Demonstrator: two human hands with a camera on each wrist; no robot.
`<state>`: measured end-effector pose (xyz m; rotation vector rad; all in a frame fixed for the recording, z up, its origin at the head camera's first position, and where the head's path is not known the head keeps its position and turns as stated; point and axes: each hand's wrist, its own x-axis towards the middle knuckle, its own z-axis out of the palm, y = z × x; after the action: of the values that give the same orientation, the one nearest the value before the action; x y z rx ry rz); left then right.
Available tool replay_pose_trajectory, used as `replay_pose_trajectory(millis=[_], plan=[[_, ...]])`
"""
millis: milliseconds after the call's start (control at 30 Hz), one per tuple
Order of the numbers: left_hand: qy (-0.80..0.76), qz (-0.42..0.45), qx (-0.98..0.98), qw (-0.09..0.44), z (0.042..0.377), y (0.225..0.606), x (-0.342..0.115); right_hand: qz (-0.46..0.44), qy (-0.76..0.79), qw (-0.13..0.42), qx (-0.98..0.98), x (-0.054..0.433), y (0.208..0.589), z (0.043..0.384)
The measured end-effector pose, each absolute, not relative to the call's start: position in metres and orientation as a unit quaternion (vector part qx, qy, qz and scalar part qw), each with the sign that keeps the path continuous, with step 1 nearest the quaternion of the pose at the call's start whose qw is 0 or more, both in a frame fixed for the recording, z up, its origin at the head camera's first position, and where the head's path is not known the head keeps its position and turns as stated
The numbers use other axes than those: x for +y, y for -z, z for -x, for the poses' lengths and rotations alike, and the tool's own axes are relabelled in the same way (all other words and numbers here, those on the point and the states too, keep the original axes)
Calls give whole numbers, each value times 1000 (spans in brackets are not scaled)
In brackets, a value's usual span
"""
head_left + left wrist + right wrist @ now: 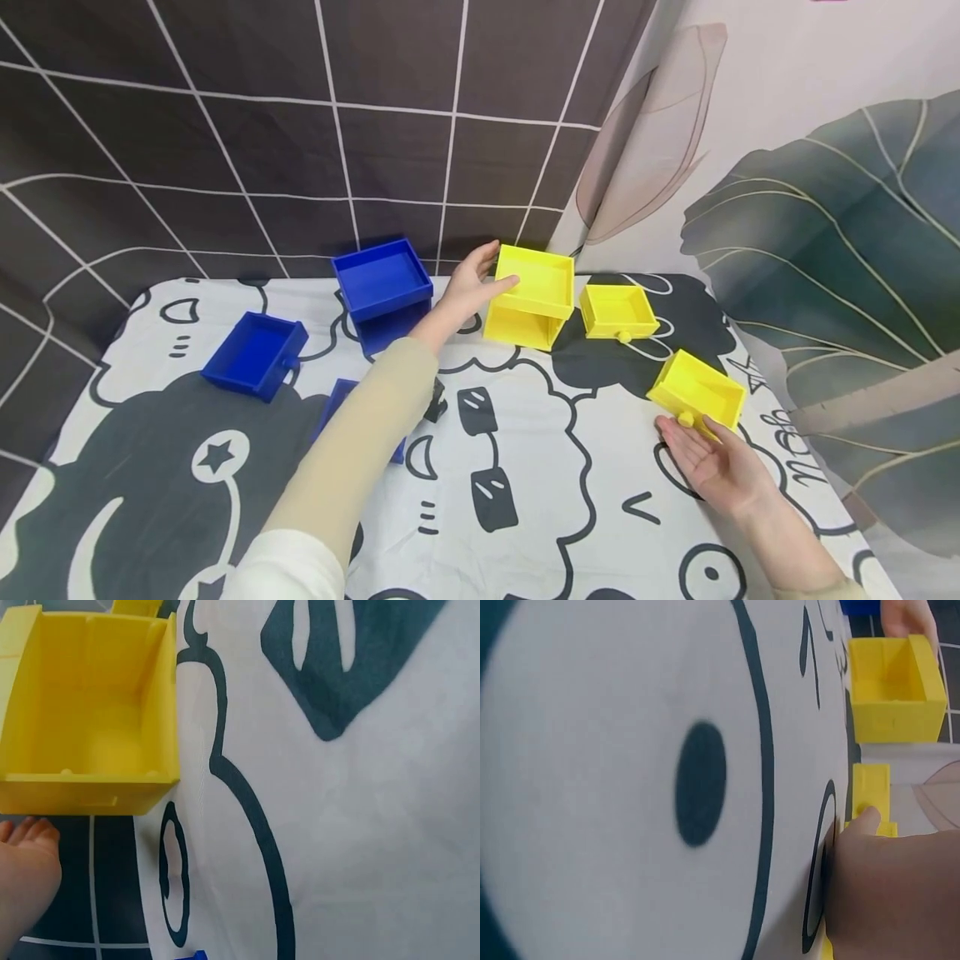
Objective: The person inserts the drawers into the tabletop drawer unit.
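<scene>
My left hand (468, 287) is at the left side of a yellow open-fronted cabinet (534, 279), its fingers extended and its thumb reaching over the recessed top. Whether the thumb touches the cabinet I cannot tell. In the left wrist view the hand (30, 862) shows beside the cabinet's (97, 796) hollow compartment. Palm up, my right hand (716, 471) lies just in front of a tilted yellow drawer (701, 387), fingers loose near its round knob (686, 419). Contact between that hand and the drawer is unclear. A second yellow drawer (618, 310) sits right of the cabinet.
A blue open-fronted cabinet (382, 279) stands left of the yellow one. One blue drawer (255, 354) lies farther left; another blue drawer (332, 404) is partly hidden under my left forearm. Behind the patterned tablecloth (532, 467) hangs a dark gridded cloth (262, 142).
</scene>
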<state>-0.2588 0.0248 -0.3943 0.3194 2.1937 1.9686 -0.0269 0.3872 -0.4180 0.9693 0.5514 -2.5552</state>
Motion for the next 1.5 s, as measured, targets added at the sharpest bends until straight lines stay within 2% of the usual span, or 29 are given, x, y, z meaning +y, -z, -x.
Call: replay_pose_trajectory(millis=[200, 433, 967, 1500], plan=[[-665, -122, 729, 105, 261, 394, 25, -380, 891, 160, 189, 386, 418, 31], [-656, -112, 739, 104, 261, 393, 24, -382, 889, 160, 194, 385, 420, 31], [-628, -85, 772, 44, 254, 397, 26, -411, 873, 150, 214, 376, 410, 38], [-635, -96, 766, 28, 254, 401, 21, -355, 870, 185, 289, 337, 394, 62]])
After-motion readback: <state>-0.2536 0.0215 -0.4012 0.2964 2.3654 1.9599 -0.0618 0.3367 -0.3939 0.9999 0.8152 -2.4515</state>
